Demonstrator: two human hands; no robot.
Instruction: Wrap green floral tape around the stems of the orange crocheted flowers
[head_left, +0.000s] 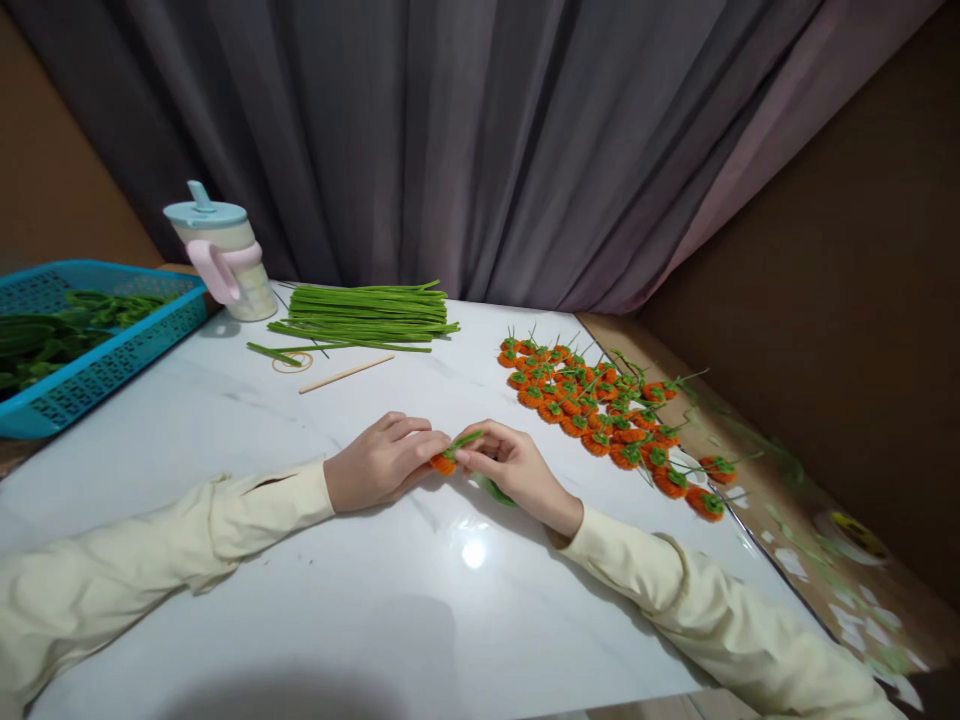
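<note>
My left hand (390,458) is closed on a small orange pumpkin (443,464) made of fuzzy craft stem, near the middle of the white table (337,610). The fingers of my right hand (517,470) pinch a green fuzzy stem (469,439) at the pumpkin's top. Under my right hand a further green piece (495,491) shows in part. To the right lie several rows of similar orange pumpkins (576,424) with green tops and thin curling tendrils. Beyond my hands, a stack of green fuzzy stems (367,315) lies across the table.
A thin wooden stick (346,374) and a rubber band (283,363) lie before the stack. At the back left stands a cup (251,285) with a blue lid and pink handle. A blue basket (112,375) holds green pieces. Paper scraps (791,563) litter the right side.
</note>
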